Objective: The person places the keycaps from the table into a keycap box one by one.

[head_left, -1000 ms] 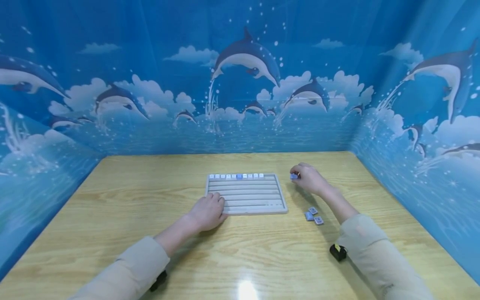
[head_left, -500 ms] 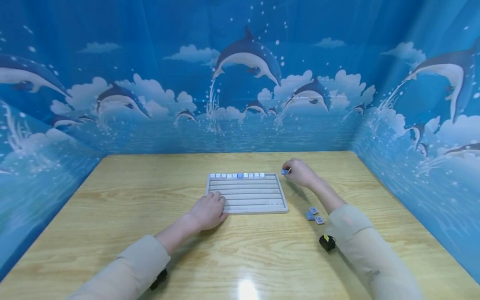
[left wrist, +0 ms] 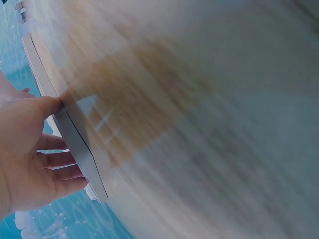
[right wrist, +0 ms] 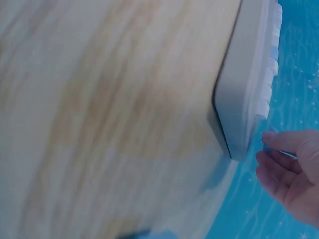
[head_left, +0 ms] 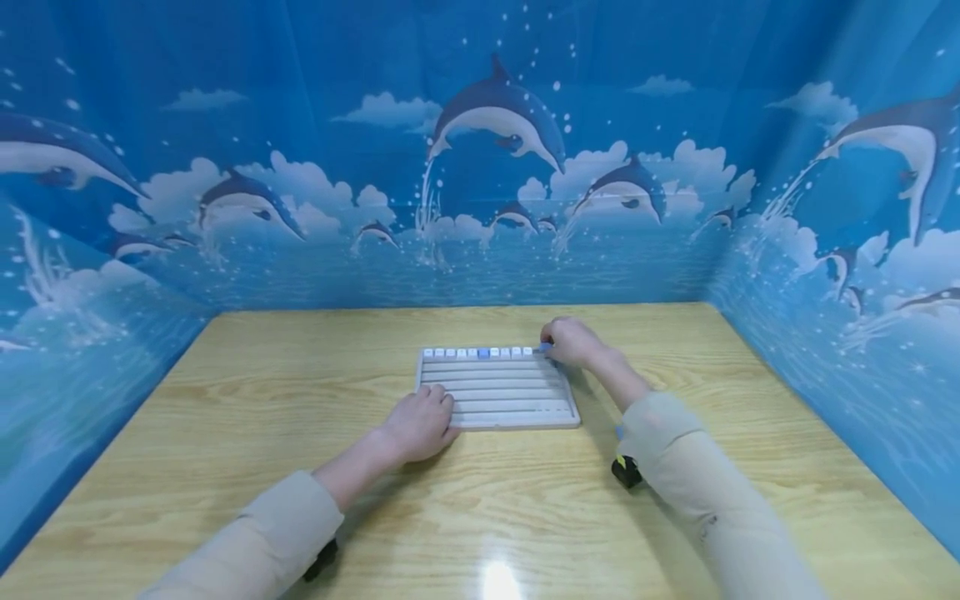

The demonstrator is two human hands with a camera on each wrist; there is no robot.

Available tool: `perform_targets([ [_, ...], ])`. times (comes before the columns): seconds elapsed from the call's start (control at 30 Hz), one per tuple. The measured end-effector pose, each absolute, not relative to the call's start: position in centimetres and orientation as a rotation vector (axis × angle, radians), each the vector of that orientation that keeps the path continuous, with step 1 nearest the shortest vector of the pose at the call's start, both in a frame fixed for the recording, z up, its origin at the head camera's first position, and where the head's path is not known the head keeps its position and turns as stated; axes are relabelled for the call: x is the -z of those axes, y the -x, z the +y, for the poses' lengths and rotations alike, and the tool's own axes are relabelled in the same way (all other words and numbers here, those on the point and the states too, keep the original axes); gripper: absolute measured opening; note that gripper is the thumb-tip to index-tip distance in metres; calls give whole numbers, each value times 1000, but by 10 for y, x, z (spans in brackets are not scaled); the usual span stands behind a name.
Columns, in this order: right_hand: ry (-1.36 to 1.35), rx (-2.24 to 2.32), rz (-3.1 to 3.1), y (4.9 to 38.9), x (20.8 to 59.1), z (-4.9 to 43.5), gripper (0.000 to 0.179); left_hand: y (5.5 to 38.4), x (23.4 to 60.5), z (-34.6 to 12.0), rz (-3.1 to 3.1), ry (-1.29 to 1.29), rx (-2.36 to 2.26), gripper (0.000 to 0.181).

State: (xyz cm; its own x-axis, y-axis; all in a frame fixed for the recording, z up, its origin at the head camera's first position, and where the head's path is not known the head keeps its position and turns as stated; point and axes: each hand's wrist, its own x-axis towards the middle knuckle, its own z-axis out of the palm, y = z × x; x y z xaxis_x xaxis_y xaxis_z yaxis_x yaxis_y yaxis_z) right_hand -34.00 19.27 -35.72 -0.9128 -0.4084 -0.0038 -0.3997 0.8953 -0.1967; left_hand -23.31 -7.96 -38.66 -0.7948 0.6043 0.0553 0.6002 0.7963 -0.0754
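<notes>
A light grey tray [head_left: 498, 392] with several parallel rows lies on the table. White keycaps [head_left: 450, 353] and one blue keycap [head_left: 483, 353] line its far row, ending short of the right corner. My left hand [head_left: 420, 423] grips the tray's near left corner; in the left wrist view its thumb [left wrist: 50, 104] lies against the front wall and the fingers reach over the top. At the far right corner, my right hand [head_left: 573, 342] pinches a second blue keycap [head_left: 545, 347] between thumb and fingertips, right at the row's end. In the right wrist view the fingers mostly cover this keycap.
The wooden table [head_left: 480, 500] runs back to a blue dolphin curtain [head_left: 480, 208] on three sides. A loose blue keycap [head_left: 620, 432] peeks out beside the right sleeve [head_left: 675, 450], which hides the other loose pieces. A black wrist camera [head_left: 626, 472] hangs below that sleeve.
My right hand has moved left with the pinched keycap, from beside the tray to its far right corner. The right sleeve now covers most of the loose keycaps. The left hand stays put.
</notes>
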Motion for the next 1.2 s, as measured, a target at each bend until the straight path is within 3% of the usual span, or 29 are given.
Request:
perform_targets([
  [0.87,676,180,2969,350,369,184,9,234,388,-80,-2913,965,-109,40],
  [1.2,659,236,2904,352,366,187,16,234,390,-81,-2899,963,-83,39],
])
